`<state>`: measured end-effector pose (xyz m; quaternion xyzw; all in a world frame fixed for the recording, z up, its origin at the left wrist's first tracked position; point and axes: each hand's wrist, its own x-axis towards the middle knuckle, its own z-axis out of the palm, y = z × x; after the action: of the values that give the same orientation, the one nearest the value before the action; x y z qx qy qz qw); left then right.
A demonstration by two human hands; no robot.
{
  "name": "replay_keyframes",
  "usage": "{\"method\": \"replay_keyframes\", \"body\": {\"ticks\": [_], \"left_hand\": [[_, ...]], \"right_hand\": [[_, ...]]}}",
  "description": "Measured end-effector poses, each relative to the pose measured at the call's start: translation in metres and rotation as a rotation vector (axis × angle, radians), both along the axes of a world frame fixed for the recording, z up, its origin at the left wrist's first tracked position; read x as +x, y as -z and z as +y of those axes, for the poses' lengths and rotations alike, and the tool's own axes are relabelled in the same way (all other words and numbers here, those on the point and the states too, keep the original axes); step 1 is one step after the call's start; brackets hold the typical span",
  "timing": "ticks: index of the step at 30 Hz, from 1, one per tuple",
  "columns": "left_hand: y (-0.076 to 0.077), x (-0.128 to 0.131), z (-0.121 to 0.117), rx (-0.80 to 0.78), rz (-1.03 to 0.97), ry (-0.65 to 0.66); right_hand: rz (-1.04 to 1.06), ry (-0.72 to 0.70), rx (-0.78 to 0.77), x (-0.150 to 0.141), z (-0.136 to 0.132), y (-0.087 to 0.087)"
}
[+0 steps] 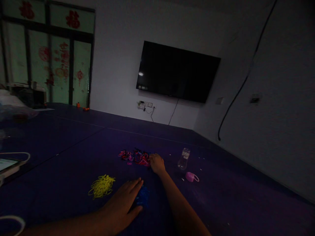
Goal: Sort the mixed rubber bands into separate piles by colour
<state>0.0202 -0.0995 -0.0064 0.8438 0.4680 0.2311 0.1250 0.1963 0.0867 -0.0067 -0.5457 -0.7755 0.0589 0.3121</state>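
Observation:
My left hand (126,200) rests low over the purple surface, its fingers stretched out and its thumb apart. Beside it, between thumb and fingers, lies a small heap of blue elastic bands (143,196). My right hand (157,163) reaches farther forward to the right edge of a mixed pile of red, pink and dark elastic bands (141,157). Its fingers are bent down and drawn together; whatever is in them is hidden. A loose heap of yellow elastic bands (102,186) sits left of my left hand.
Right of my right arm are a clear bottle (184,159) and a pink cap with a loop (191,177). At the left edge lies a device with a lit screen (8,165) and a white cable. A television (177,72) hangs on the far wall.

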Motion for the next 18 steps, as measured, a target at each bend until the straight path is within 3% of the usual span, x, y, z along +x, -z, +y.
{"method": "replay_keyframes", "body": {"ticks": [15,18], "left_hand": [[0.000,-0.003,-0.001,0.016,0.001,0.013],[0.004,-0.004,0.001,0.034,-0.024,0.016]], "right_hand": [[0.652,-0.062,0.073,0.014,0.010,0.000],[0.673,-0.039,0.072,0.018,0.012,0.003]]}}
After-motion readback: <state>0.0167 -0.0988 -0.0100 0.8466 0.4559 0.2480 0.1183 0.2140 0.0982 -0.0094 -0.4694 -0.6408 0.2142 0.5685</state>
